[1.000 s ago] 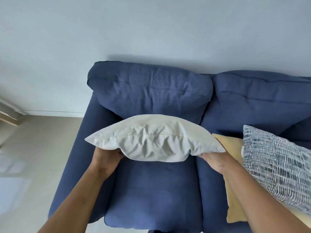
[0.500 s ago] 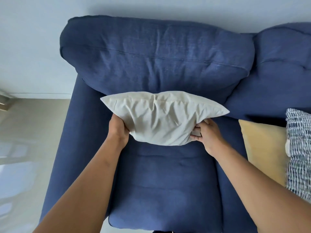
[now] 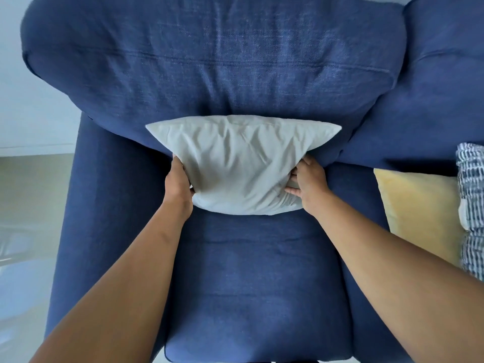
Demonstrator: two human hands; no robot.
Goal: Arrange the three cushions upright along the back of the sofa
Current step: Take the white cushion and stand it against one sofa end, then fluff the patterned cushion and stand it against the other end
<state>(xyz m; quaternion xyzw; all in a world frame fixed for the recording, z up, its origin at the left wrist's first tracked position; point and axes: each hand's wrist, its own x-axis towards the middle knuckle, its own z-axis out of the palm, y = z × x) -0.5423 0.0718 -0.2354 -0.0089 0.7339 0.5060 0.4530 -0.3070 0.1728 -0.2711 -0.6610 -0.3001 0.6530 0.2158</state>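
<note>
A pale grey cushion [image 3: 242,163] stands against the left back pad [image 3: 209,61] of the blue sofa, its lower edge on the seat [image 3: 256,279]. My left hand [image 3: 178,180] grips its left side and my right hand [image 3: 309,183] grips its right side. On the seat to the right lies a yellow cushion [image 3: 419,205], flat. A blue-and-white patterned cushion [image 3: 471,205] rests partly on top of the yellow one at the right edge of the view.
The sofa's left armrest [image 3: 97,231] runs down the left side. Beyond it are pale floor [image 3: 28,231] and a white wall [image 3: 15,111]. A second back pad [image 3: 440,74] fills the upper right.
Both hands have pushed the grey cushion forward and down, from mid-air above the seat to the back pad. My head has leaned in closer to the sofa.
</note>
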